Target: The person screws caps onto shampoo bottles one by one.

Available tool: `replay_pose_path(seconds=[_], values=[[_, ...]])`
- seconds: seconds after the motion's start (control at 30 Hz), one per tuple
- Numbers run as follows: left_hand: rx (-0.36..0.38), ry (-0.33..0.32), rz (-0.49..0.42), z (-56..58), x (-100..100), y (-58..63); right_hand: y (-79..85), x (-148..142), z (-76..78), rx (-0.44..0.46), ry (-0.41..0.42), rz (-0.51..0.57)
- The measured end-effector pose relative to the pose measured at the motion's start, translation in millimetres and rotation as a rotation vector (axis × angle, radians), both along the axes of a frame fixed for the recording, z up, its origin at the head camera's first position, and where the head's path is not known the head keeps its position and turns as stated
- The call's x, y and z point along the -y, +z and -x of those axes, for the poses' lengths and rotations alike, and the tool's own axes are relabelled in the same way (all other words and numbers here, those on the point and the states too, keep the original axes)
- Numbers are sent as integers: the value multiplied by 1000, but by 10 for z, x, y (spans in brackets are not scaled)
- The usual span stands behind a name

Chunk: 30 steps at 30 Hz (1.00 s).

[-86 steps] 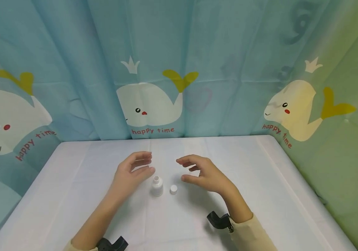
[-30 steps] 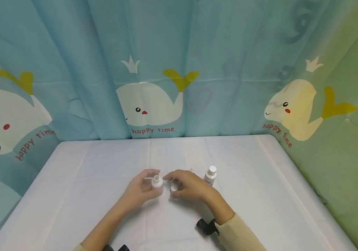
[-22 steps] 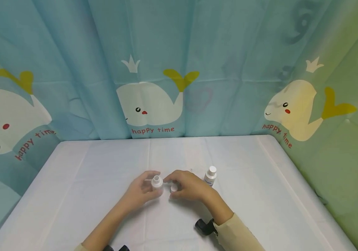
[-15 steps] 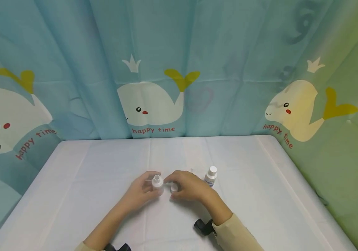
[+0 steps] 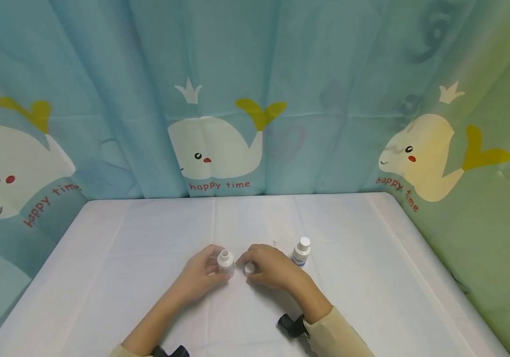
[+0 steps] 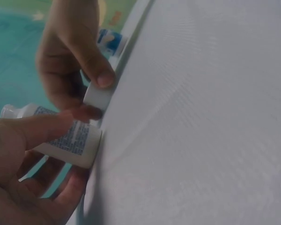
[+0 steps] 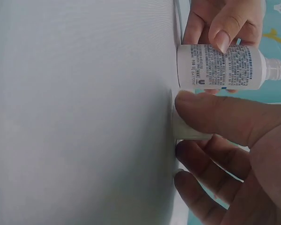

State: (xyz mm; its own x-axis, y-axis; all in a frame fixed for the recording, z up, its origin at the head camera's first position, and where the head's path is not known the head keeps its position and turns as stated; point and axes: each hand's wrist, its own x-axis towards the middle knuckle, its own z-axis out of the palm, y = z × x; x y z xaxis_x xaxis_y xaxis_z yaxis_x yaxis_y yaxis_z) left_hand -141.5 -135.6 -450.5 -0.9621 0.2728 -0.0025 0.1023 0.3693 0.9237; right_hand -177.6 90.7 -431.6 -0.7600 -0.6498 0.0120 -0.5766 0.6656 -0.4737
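Observation:
In the head view, an uncapped small white plastic bottle (image 5: 225, 263) stands upright on the table, its threaded neck bare. My left hand (image 5: 198, 273) holds it from the left, thumb on the near side and fingers behind; the left wrist view shows the thumb across the bottle's (image 6: 75, 140) printed label. Just right of it, my right hand (image 5: 274, 267) pinches a white bottle cap (image 5: 249, 268) down at the tabletop. From the right wrist, the thumb covers part of the cap (image 7: 189, 127), with fingers on the other side.
A second white bottle (image 5: 301, 252), capped and with a blue-marked label, stands behind my right hand. White cloth covers the table (image 5: 148, 233). A blue-green curtain (image 5: 326, 99) with whale prints hangs along the back and sides.
Both hands, raised and spread earlier, have come down: the left onto the bottle, the right onto the cap. The capped bottle now shows behind the right hand. Little moved in the last second.

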Motion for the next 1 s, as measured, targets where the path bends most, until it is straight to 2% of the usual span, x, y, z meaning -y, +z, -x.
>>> replay_pose_path(seconds=[0.2,0.37,0.47,0.6,0.7,0.8,1.0], values=[[-12,8,3,38,23,46,31,10,4,-29,24,9],[0,34,2,99,6,109,81,-13,-6,-22,11,19],[17,53,2,95,6,159,129,-37,-20,-28,7,35],[-11,72,48,65,42,247,233,-81,-36,-38,3,76],[-41,58,59,66,69,305,303,-134,-36,-25,-10,125],[-56,30,34,85,70,335,350,-200,-32,-19,-21,171],[-38,17,2,114,22,367,402,-319,-36,-21,-27,217]])
